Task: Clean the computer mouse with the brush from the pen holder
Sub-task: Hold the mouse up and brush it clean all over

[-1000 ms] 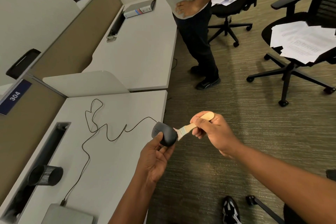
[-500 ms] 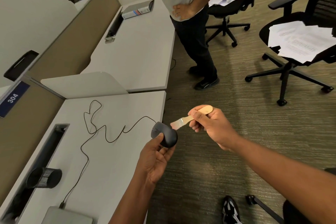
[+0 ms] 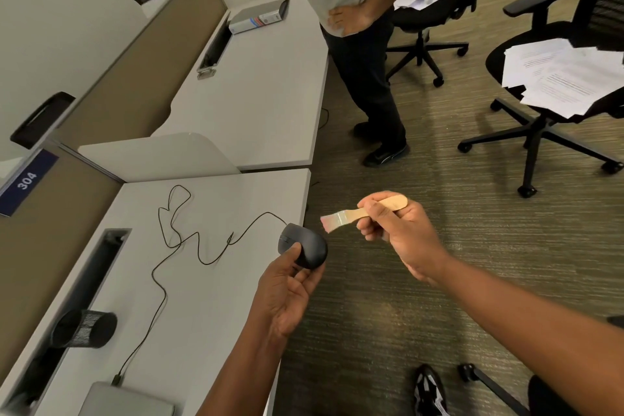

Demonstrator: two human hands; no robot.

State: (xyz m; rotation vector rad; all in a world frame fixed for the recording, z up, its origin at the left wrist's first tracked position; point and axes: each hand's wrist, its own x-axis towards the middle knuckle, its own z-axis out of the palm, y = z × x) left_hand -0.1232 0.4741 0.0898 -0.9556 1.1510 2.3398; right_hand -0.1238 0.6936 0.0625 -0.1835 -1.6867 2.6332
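My left hand [image 3: 287, 290] holds a dark grey wired computer mouse [image 3: 305, 246] up at the desk's right edge, thumb on its near side. Its black cable [image 3: 189, 240] snakes back across the white desk [image 3: 209, 280] to a plug by a grey laptop [image 3: 125, 398]. My right hand [image 3: 401, 230] grips the wooden handle of a small flat brush [image 3: 351, 214]. The pale bristles point left and hang a little above and right of the mouse, not touching it. A black mesh pen holder [image 3: 86, 328] lies on its side at the desk's left.
A person [image 3: 358, 27] stands by the neighbouring desk [image 3: 256, 94], hand on hip. Two black office chairs [image 3: 540, 111] carry loose papers [image 3: 560, 74] on the carpet to the right. A grey box [image 3: 260, 17] lies on the far desk. A cable slot [image 3: 84, 287] runs along the partition.
My right hand has lifted the brush up and to the right, off the mouse. The bristles were on the mouse a second ago and now hang clear of it. My left hand stays put.
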